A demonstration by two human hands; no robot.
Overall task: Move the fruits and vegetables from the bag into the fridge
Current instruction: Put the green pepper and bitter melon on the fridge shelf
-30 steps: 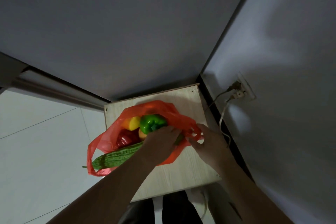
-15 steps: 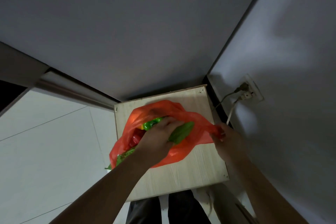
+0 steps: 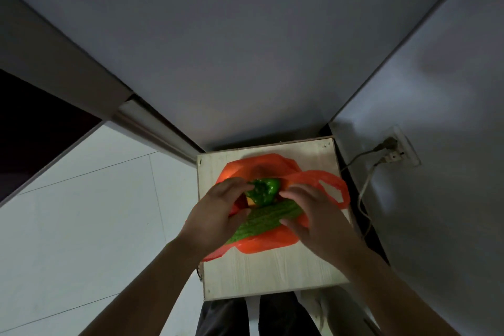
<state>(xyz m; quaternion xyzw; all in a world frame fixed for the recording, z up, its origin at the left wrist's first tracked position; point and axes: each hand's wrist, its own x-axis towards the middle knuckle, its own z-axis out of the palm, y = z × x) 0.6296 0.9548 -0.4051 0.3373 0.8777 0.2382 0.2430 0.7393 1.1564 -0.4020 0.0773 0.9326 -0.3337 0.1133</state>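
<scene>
Unloading under way: both hands work at mouth of orange plastic bag (image 3: 268, 244), which sits on pale wooden cabinet top (image 3: 272, 275). Left hand (image 3: 215, 217) curls fingers over green bell pepper (image 3: 264, 190) at bag mouth, thumb against bitter gourd (image 3: 268, 219). Right hand (image 3: 313, 219) wraps gourd's right end, fingers above, thumb below. Gourd lies slantwise across bag's near side, partly out. Fridge not identifiable. Next move probably: lift both vegetables clear without snagging bag, then carry to fridge.
</scene>
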